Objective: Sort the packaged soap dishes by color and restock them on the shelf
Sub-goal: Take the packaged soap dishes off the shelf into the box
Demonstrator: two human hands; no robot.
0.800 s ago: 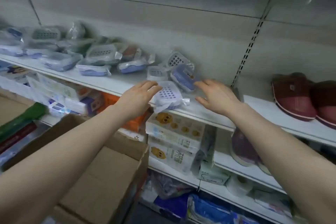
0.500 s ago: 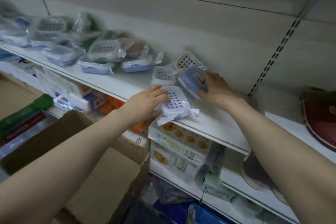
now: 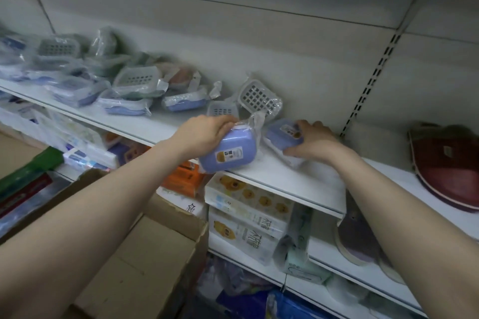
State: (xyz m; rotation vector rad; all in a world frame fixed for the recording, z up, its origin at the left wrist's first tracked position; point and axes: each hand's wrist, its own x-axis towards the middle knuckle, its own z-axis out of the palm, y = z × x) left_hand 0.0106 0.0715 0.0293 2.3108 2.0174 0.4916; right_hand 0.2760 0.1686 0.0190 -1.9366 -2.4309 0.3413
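My left hand (image 3: 207, 132) grips a purple packaged soap dish (image 3: 228, 154), turned bottom-up with its label showing, at the front edge of the white shelf (image 3: 298, 179). To its right, my right hand (image 3: 315, 141) holds a second purple packaged soap dish (image 3: 283, 133) lying on the shelf. Behind them a white grid-topped dish (image 3: 259, 98) leans against the back wall, with a smaller white one (image 3: 221, 110) beside it. Further left lie several wrapped dishes, purple (image 3: 185, 103) and greenish grey (image 3: 136, 81), in a loose pile.
Dark red slippers (image 3: 445, 163) sit on the shelf to the right. An open cardboard box (image 3: 145, 254) stands below my left arm. Lower shelves hold boxed goods (image 3: 248, 217), an orange pack (image 3: 181, 179) and purple slippers (image 3: 360, 238).
My left hand has picked up the dish it was touching and turned it over, purple bottom up. My right hand has closed round the other purple dish and drawn it down onto the shelf.
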